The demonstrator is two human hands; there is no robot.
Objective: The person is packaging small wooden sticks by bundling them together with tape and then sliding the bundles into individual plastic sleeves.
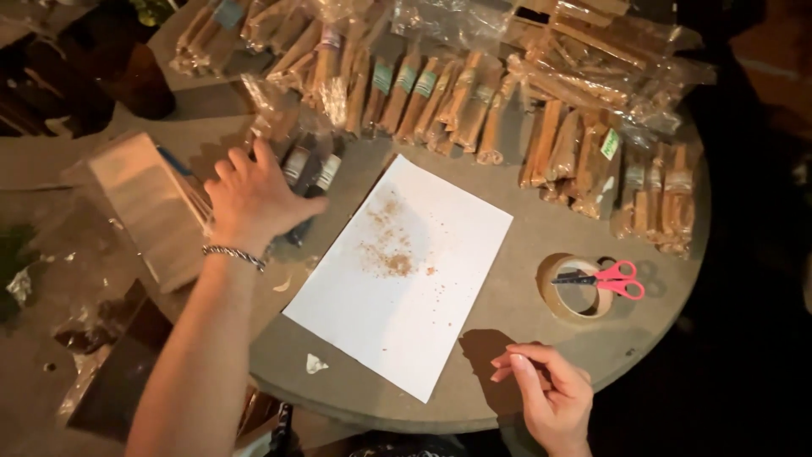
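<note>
Left hand (pixel 252 196) is out at about ten o'clock on the round grey table (pixel 541 228), palm down, fingers spread wide and loose, gripping nothing. The fingertips sit over a small cluster of dark labelled tubes (pixel 311 173) (whether they touch is hard to tell, the hand covers most of them). A beaded bracelet (pixel 234 254) circles the wrist.

Just beside that hand at nine o'clock lies a stack of clear cellophane bags (pixel 144 203), hanging out past the table's left rim. Tight quarters there: bags on one side, tubes on the other.

Right hand (pixel 550 391) hovers at five o'clock near the table's front edge, fingers curled lightly inward with thumb and forefinger close together; nothing shows between them. Its shadow falls on the table just to its left.

Centre stage, a white sheet of paper (pixel 406 296) lies tilted, its lower corner reaching toward six o'clock close to the rim. A scatter of brown crumbs (pixel 389 250) marks its upper middle. The rest of the sheet is bare, the widest free surface between the two hands.

At three o'clock a roll of tan tape (pixel 558 306) lies flat, with pink-handled scissors (pixel 605 279) resting across it, well apart from the right hand.

From eleven round to two o'clock the far rim is packed with wrapped bundles of brown sticks (pixel 440 93), some in crinkled plastic, crowding down to the paper's top edge.
</note>
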